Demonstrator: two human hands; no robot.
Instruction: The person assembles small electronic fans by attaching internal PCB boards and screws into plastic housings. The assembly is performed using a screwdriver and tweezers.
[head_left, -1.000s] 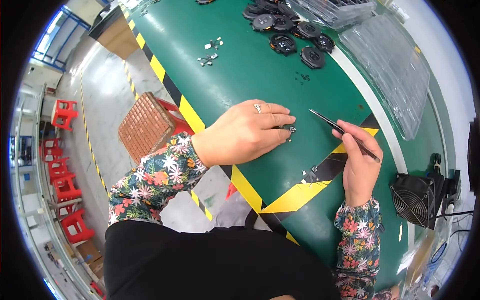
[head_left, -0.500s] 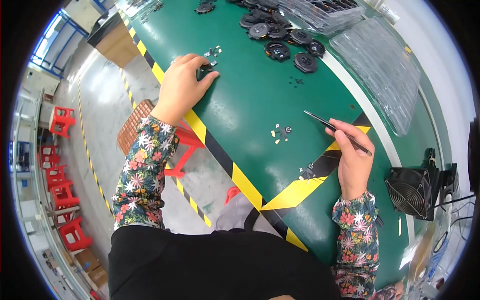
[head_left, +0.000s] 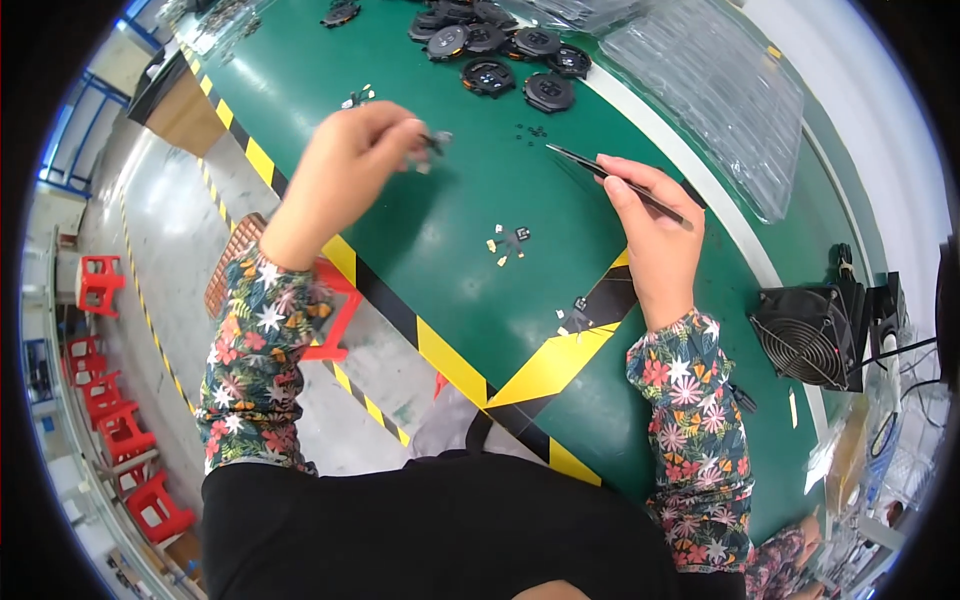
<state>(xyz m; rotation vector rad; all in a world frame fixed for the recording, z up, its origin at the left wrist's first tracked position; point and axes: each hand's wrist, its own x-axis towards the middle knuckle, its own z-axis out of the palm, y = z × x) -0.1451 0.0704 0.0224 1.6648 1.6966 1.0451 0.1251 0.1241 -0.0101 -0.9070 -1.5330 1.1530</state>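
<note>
Over the green tabletop, my left hand pinches a small dark flex-cable piece between thumb and fingers; motion blurs it. My right hand grips black tweezers like a pen, their tips pointing left and away from me. Just beyond the tips lie several tiny black rings. A flex-cable piece with gold and white tabs rests on the table between my hands. Another such piece lies nearer me by the yellow-black tape, and more small pieces sit past my left hand.
Round black watch-like housings are heaped at the far side, beside clear plastic trays. A black fan with cables stands at right. Striped tape borders the table's left edge; red stools stand on the floor.
My left hand has lifted off the table with the flex-cable piece and moved right relative to the parts. The view has shifted, and my right hand with the tweezers is nearer the tiny rings.
</note>
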